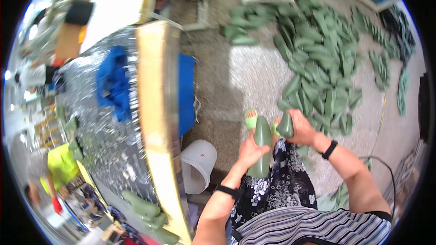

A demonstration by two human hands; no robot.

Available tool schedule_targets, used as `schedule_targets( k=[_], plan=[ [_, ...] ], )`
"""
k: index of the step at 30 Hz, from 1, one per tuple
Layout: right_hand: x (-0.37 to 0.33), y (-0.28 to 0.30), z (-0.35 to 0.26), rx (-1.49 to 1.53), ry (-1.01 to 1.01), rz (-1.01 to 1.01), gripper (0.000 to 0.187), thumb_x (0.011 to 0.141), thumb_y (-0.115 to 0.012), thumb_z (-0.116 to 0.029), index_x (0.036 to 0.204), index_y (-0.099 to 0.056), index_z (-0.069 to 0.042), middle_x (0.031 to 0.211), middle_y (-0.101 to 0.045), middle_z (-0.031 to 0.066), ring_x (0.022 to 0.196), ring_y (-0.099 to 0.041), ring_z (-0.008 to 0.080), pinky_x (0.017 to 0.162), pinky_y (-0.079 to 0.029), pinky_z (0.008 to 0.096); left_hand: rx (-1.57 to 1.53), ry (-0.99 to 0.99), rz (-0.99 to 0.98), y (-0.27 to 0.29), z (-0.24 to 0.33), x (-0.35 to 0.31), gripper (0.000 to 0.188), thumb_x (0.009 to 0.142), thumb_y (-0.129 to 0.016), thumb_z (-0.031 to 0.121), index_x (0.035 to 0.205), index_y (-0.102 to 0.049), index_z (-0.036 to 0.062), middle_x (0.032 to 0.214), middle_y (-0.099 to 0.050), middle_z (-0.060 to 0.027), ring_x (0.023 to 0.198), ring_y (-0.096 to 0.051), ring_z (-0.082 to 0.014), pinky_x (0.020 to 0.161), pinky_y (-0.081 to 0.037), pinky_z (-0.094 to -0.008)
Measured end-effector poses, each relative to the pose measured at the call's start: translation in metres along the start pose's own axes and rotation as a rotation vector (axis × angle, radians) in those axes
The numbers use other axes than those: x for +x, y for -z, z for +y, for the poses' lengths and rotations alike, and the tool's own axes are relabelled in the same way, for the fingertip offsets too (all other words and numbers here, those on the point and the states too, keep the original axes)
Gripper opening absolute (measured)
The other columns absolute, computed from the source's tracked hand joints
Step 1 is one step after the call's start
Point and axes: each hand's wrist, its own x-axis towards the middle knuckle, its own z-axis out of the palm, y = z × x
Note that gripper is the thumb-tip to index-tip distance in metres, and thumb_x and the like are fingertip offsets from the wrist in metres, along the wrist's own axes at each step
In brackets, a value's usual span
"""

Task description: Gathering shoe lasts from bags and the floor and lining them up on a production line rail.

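Observation:
My left hand (252,152) is wrapped round the middle of a long, glossy green shoe last (262,131), held with its narrower end away from me. In my right hand (303,128) is another green shoe last (285,126), seen foreshortened, so part of it is hidden by the fingers. The two lasts are apart from each other, above my lap and feet. Beyond my right hand, a large heap of similar green shoe lasts (318,50) lies on the floor.
To my left stands a table (152,81) with a pale edge and shiny dark sheeting, bearing blue cloth (113,81) and several green lasts (144,208). A white bucket (206,156) stands beside it. One person in a yellow top (63,163) is beyond the table.

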Motion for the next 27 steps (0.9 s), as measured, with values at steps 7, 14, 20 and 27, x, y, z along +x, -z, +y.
schedule_targets(
  k=[7,14,20,27],
  plan=[
    [0.002,0.087,-0.170,0.177,-0.036,-0.119,0.085,0.055,-0.075,-0.019,0.125,-0.030,0.001,0.110,-0.045,0.0235,0.108,-0.045,0.0385,0.092,-0.039,0.0404,-0.150,-0.082,0.332,0.081,0.039,-0.166,0.064,0.061,-0.071,0.038,0.110,-0.054,-0.0005,0.095,-0.064,-0.0223,0.091,-0.063,-0.0344,0.081,-0.049,-0.0408],
    [0.065,0.102,-0.335,0.375,0.375,-0.222,0.083,0.059,-0.076,-0.011,0.129,-0.030,-0.003,0.115,-0.046,0.0205,0.106,-0.050,0.0312,0.092,-0.042,0.0382,-0.285,-0.058,0.802,0.194,0.007,-0.268,0.054,0.067,-0.069,0.036,0.101,-0.058,-0.0047,0.087,-0.065,-0.0229,0.081,-0.065,-0.0334,0.072,-0.050,-0.0382],
    [0.160,-0.001,-0.428,0.317,0.978,-0.098,0.079,0.062,-0.073,-0.005,0.128,-0.031,-0.002,0.126,-0.040,0.0221,0.117,-0.044,0.0370,0.093,-0.042,0.0396,0.174,0.358,0.962,0.296,-0.045,-0.296,0.059,0.071,-0.063,0.045,0.104,-0.059,-0.0032,0.101,-0.061,-0.0262,0.098,-0.058,-0.0386,0.086,-0.044,-0.0427],
    [0.206,-0.092,-0.439,-0.199,0.970,-0.352,0.074,0.067,-0.069,-0.012,0.132,-0.032,-0.005,0.135,-0.032,0.0268,0.123,-0.035,0.0414,0.101,-0.034,0.0435,-0.490,-0.080,1.057,0.270,-0.148,-0.267,0.057,0.085,-0.059,0.024,0.129,-0.040,-0.0079,0.114,-0.057,-0.0190,0.095,-0.058,-0.0198,0.079,-0.047,-0.0278]
  ],
)
